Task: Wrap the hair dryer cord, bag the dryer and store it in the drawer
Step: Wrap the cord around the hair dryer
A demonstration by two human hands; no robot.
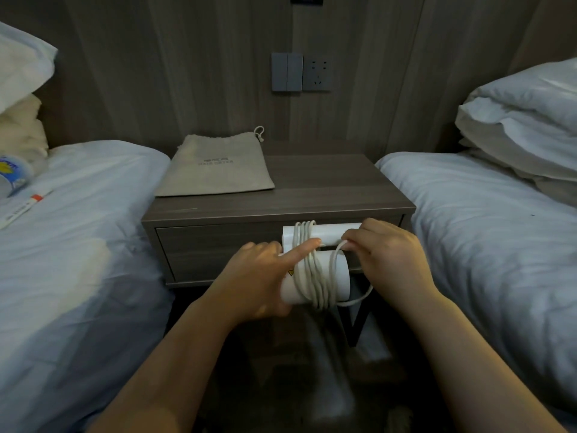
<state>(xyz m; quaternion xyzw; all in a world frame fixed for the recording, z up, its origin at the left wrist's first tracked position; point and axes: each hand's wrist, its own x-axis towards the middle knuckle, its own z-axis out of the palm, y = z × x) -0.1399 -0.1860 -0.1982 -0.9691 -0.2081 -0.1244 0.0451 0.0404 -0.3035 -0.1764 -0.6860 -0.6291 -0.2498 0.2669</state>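
Observation:
I hold a folded white hair dryer (340, 275) in front of the nightstand's drawer (218, 251). Several turns of its white cord (307, 267) run round the barrel and the folded handle. My left hand (259, 276) grips the barrel's left end, its forefinger stretched across the wound cord. My right hand (387, 254) pinches a loose loop of cord that hangs down under the dryer's right end. The drawer is closed. A beige drawstring bag (215, 167) lies flat on the left of the nightstand top.
The wooden nightstand (327, 189) stands between two beds with white covers (78, 229) (484, 229). Pillows (524, 120) are piled at the right. A switch and a wall socket (301, 72) sit above. Small items (18, 182) lie on the left bed.

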